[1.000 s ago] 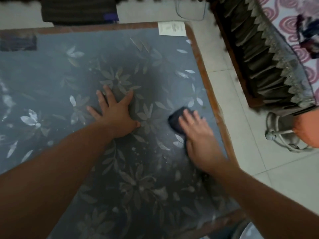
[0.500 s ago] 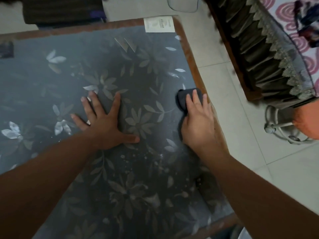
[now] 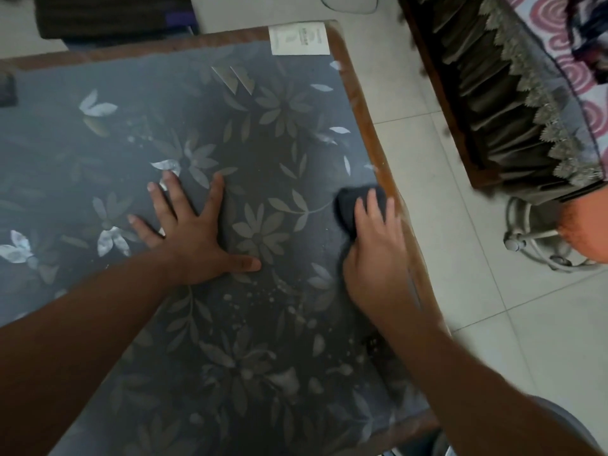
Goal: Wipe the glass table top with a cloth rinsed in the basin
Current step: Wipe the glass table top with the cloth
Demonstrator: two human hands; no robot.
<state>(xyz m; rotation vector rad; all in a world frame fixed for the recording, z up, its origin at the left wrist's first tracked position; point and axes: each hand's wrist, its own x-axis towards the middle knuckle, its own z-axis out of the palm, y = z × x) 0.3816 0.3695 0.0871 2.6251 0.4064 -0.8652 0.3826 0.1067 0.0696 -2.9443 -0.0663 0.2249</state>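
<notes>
Head view: records cloth bunched under right hand, fingers curled over it, against the desk at its right wooden edge. Notes left hand flat on glass, spread wide, well left of cloth. Judges speckled glass nearward as next stroke; right hand nearer.

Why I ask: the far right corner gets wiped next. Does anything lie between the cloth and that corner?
Nothing visible lies on the glass between the cloth, in the right hand, and the corner; a white card sits at the corner itself.
</notes>
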